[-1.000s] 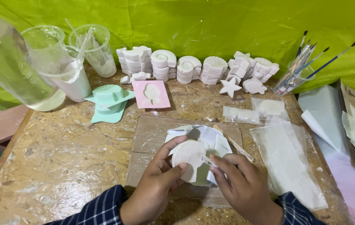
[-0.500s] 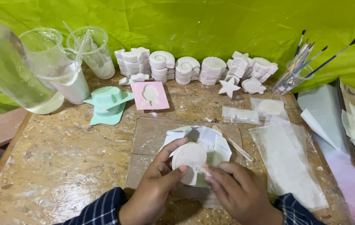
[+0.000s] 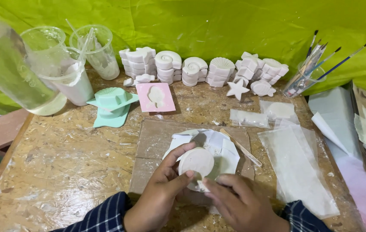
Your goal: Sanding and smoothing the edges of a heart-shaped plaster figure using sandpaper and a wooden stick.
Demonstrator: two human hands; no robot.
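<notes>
Both hands grip a round white plaster disc point(image 3: 196, 162) over a white mould point(image 3: 223, 150) on the near counter point(image 3: 62, 172). The left hand point(image 3: 161, 193) pinches its left edge; the right hand point(image 3: 234, 202) closes on its near edge.

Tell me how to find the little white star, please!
Look at the long row of white plaster casts stacked along the back of the wooden table, against the green cloth. Toward its right end, just in front of the stacks, the star lies flat by itself. It is the only five-pointed piece; its neighbours are rounded shells.
</notes>
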